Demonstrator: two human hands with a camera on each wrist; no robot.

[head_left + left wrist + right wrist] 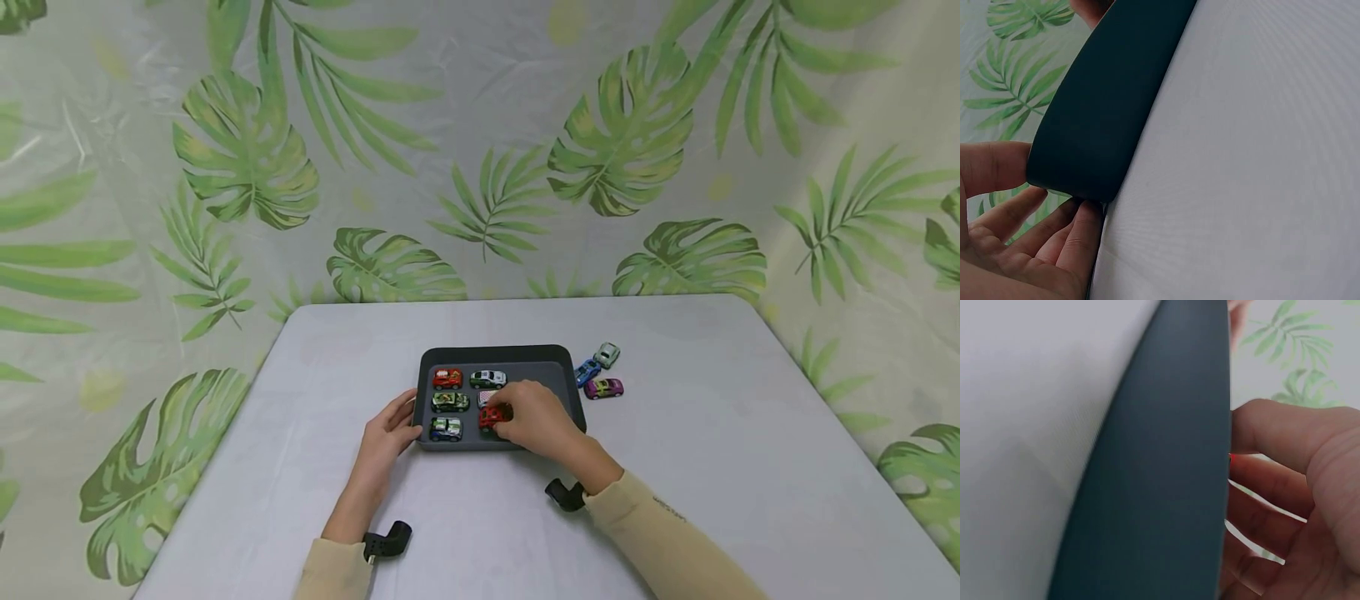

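Observation:
A dark grey rectangular tray (534,379) lies on the table, with small toy cars in it. My right hand (536,417) reaches over the tray's front wall and pinches a red toy car (490,417) between thumb and fingers. Right behind that car sits a pink-and-white toy car (483,399), partly covered by the hand. In the right wrist view the tray wall (1154,456) hides nearly all of the red car. At the tray's front left corner my left hand (386,437) rests its fairly straight fingers (1079,247) and thumb against the outside.
Inside the tray stand a red car (447,379), a white-and-green car (488,380), a camouflage car (450,402) and a white-blue-green car (446,429). Right of it lie a blue car (587,372), a pale green car (607,355) and a purple car (603,388) on the white table (712,400).

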